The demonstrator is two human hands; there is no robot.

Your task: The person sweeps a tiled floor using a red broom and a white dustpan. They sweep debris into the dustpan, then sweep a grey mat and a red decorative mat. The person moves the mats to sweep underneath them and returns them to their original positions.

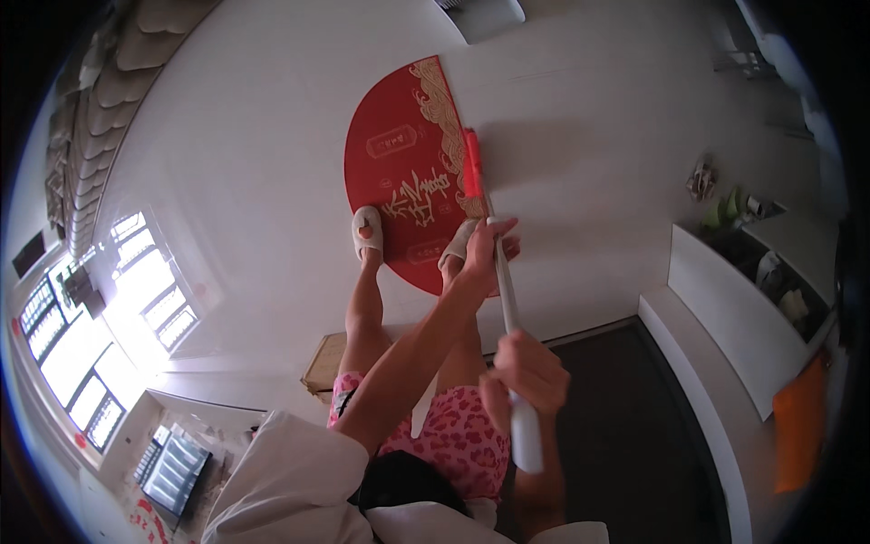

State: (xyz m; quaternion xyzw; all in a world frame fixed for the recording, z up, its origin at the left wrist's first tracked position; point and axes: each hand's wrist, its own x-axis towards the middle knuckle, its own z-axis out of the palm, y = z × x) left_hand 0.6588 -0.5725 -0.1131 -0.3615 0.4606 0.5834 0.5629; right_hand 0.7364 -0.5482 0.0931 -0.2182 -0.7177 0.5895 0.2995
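Note:
A long white pole (507, 295) with a narrow red head (472, 161) slants away from me, whether broom or floor tool I cannot tell. My left hand (488, 251) is closed round its upper part, near the head. Lower down, my right hand (530, 376) grips the thick end of the handle and looks slightly blurred. The red head lies along the straight edge of a red half-round mat (385, 150) with gold patterning. My slippered feet are on the mat, the left slipper (367, 230) near its curved edge and the right slipper (459, 241) partly behind my left hand.
To the right stands an open white cabinet (739, 304) holding several items, with an orange thing (799, 426) beside it. A dark floor area (625, 426) lies below it. Behind my legs is a cardboard box (323, 364). A long beige sofa (118, 113) curves along the far left.

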